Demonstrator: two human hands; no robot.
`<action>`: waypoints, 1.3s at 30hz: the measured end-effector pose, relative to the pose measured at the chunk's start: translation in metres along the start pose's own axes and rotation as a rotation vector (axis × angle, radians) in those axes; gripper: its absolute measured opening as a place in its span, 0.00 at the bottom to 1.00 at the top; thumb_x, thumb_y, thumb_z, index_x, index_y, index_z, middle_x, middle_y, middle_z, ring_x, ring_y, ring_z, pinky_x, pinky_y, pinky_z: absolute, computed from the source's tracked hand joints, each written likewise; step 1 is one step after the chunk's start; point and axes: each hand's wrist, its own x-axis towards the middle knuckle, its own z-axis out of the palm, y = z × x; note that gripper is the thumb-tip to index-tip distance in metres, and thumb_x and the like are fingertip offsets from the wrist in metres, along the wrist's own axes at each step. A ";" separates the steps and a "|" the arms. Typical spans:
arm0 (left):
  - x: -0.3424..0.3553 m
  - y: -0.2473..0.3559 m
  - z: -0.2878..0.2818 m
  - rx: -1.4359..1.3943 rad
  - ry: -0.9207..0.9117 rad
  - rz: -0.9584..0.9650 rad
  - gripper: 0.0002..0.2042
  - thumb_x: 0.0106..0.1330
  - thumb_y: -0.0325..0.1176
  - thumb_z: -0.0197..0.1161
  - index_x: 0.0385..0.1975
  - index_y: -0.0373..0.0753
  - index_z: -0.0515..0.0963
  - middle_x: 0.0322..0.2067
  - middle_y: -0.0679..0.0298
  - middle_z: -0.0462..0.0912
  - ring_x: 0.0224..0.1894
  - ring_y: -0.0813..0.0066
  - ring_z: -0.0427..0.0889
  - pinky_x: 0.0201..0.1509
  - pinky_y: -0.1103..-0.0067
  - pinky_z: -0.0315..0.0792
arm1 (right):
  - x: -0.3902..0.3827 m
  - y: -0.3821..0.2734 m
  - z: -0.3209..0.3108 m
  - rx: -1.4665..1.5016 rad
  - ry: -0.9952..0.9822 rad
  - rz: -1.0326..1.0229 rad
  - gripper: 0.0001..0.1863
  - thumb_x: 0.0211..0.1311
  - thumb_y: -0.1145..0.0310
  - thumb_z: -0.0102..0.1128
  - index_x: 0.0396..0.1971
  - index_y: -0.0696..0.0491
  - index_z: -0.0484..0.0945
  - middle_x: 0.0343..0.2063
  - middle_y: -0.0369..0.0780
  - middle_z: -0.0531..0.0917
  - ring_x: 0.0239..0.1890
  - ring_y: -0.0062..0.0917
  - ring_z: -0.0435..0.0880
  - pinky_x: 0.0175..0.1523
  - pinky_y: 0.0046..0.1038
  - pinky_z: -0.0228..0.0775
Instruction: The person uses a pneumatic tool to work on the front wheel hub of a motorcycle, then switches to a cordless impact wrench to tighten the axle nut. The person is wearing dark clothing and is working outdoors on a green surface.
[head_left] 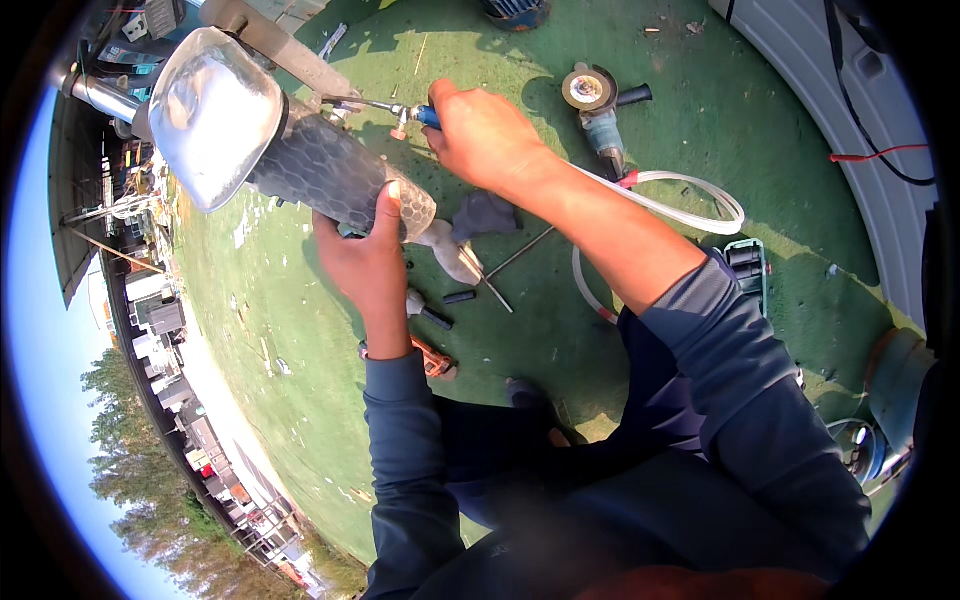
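My left hand [362, 255] grips the near end of a dark cylinder with a hexagon pattern [325, 165], thumb on top and the other fingers hidden underneath. A shiny rounded metal piece [215, 118] adjoins the cylinder's far left end. My right hand [482, 132] is closed around the blue handle of a gas torch [400, 112]. A copper-coloured valve knob sticks out below the torch, and its thin bent metal tube points left, close above the cylinder. Whether a flame burns at its tip cannot be made out.
On the green floor lie an angle grinder [603, 120], a grey cloth [486, 214], a metal rod [497, 293] and an orange tool [434, 362]. A pale hose [715, 190] loops beyond my right forearm, near a green tool case [748, 265]. A white panel [830, 120] borders the right.
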 end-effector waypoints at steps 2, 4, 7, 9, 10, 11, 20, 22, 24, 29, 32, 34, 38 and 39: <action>0.000 0.003 0.004 -0.014 -0.024 -0.042 0.33 0.63 0.41 0.82 0.60 0.25 0.77 0.52 0.53 0.86 0.52 0.65 0.84 0.60 0.71 0.76 | 0.000 0.002 -0.001 0.018 0.004 -0.002 0.17 0.66 0.67 0.64 0.49 0.62 0.75 0.36 0.56 0.89 0.43 0.53 0.90 0.50 0.51 0.82; -0.001 0.005 0.008 0.000 -0.004 -0.022 0.29 0.65 0.41 0.81 0.56 0.25 0.79 0.50 0.55 0.87 0.50 0.69 0.84 0.61 0.72 0.75 | 0.000 0.003 -0.002 0.027 0.003 0.006 0.17 0.66 0.68 0.64 0.49 0.62 0.75 0.36 0.56 0.89 0.43 0.53 0.90 0.51 0.51 0.82; -0.003 0.005 0.012 -0.048 0.028 0.010 0.28 0.65 0.39 0.80 0.58 0.26 0.79 0.47 0.58 0.86 0.46 0.72 0.82 0.55 0.76 0.75 | -0.001 0.006 -0.004 0.035 0.009 0.000 0.17 0.65 0.68 0.64 0.49 0.62 0.75 0.36 0.56 0.89 0.43 0.53 0.90 0.51 0.50 0.82; -0.015 0.012 0.019 0.055 0.284 0.135 0.25 0.67 0.36 0.79 0.58 0.28 0.79 0.43 0.62 0.86 0.41 0.77 0.80 0.46 0.80 0.72 | -0.001 0.008 -0.005 0.041 0.010 0.000 0.17 0.65 0.69 0.64 0.49 0.62 0.75 0.36 0.56 0.89 0.42 0.53 0.90 0.50 0.51 0.82; -0.023 0.018 0.019 0.058 0.291 0.170 0.23 0.68 0.35 0.78 0.57 0.29 0.80 0.41 0.64 0.85 0.38 0.80 0.78 0.42 0.82 0.70 | -0.001 0.008 -0.005 0.045 0.010 0.000 0.17 0.65 0.69 0.64 0.49 0.62 0.75 0.36 0.56 0.89 0.42 0.53 0.90 0.50 0.51 0.82; -0.031 0.022 0.021 0.058 0.295 0.205 0.21 0.68 0.33 0.77 0.56 0.30 0.80 0.39 0.66 0.84 0.36 0.83 0.76 0.39 0.83 0.68 | -0.001 0.009 -0.006 0.040 0.012 0.004 0.17 0.65 0.69 0.65 0.48 0.62 0.75 0.36 0.56 0.89 0.42 0.53 0.90 0.50 0.51 0.82; -0.084 0.029 0.042 -0.263 -0.424 -0.119 0.07 0.74 0.30 0.70 0.41 0.33 0.85 0.24 0.74 0.77 0.26 0.91 0.67 0.30 0.86 0.62 | 0.002 0.010 0.002 0.075 0.016 0.002 0.17 0.66 0.67 0.67 0.47 0.61 0.75 0.34 0.55 0.88 0.41 0.54 0.89 0.48 0.52 0.81; -0.103 0.026 0.041 -0.175 -0.613 -0.269 0.08 0.73 0.32 0.71 0.41 0.32 0.85 0.23 0.75 0.77 0.25 0.90 0.67 0.28 0.84 0.62 | 0.002 0.013 0.005 0.087 0.058 -0.004 0.15 0.67 0.65 0.68 0.44 0.60 0.75 0.33 0.56 0.87 0.40 0.55 0.88 0.46 0.53 0.80; -0.121 0.021 0.042 -0.108 -0.731 -0.269 0.08 0.73 0.32 0.71 0.41 0.32 0.86 0.22 0.76 0.76 0.24 0.89 0.67 0.27 0.82 0.61 | 0.004 0.012 0.006 0.090 0.046 -0.015 0.16 0.67 0.65 0.68 0.44 0.60 0.75 0.33 0.56 0.87 0.40 0.55 0.88 0.46 0.53 0.80; -0.135 0.029 0.046 -0.072 -0.789 -0.210 0.09 0.73 0.34 0.72 0.39 0.33 0.86 0.22 0.74 0.76 0.24 0.89 0.67 0.27 0.83 0.60 | 0.005 0.014 0.009 0.094 0.049 -0.014 0.16 0.67 0.65 0.68 0.44 0.60 0.74 0.33 0.56 0.87 0.40 0.56 0.87 0.47 0.54 0.79; -0.125 0.020 0.056 -0.354 -0.464 -0.306 0.12 0.77 0.40 0.69 0.44 0.35 0.85 0.25 0.74 0.76 0.23 0.88 0.65 0.26 0.83 0.60 | 0.005 0.011 0.009 0.097 0.037 -0.009 0.15 0.67 0.65 0.68 0.44 0.60 0.74 0.33 0.56 0.87 0.40 0.56 0.87 0.47 0.54 0.79; -0.104 0.029 0.059 -0.585 -0.310 -0.579 0.16 0.77 0.46 0.67 0.47 0.36 0.83 0.29 0.72 0.79 0.21 0.86 0.65 0.24 0.82 0.61 | 0.006 0.012 0.011 0.085 0.051 -0.015 0.15 0.68 0.65 0.67 0.43 0.60 0.75 0.34 0.56 0.87 0.40 0.56 0.87 0.47 0.54 0.79; -0.054 0.047 0.085 -0.814 -0.025 -0.802 0.21 0.80 0.54 0.62 0.48 0.39 0.80 0.31 0.71 0.77 0.21 0.86 0.64 0.21 0.81 0.59 | 0.004 0.010 0.006 0.112 0.041 0.005 0.14 0.68 0.65 0.67 0.43 0.59 0.75 0.34 0.55 0.87 0.40 0.55 0.87 0.46 0.54 0.79; -0.045 0.048 0.091 -0.841 -0.010 -0.797 0.21 0.80 0.55 0.59 0.48 0.41 0.80 0.31 0.72 0.78 0.21 0.86 0.63 0.22 0.82 0.59 | 0.004 0.010 0.006 0.113 0.035 0.014 0.14 0.68 0.65 0.67 0.43 0.59 0.75 0.34 0.55 0.87 0.40 0.55 0.87 0.46 0.54 0.79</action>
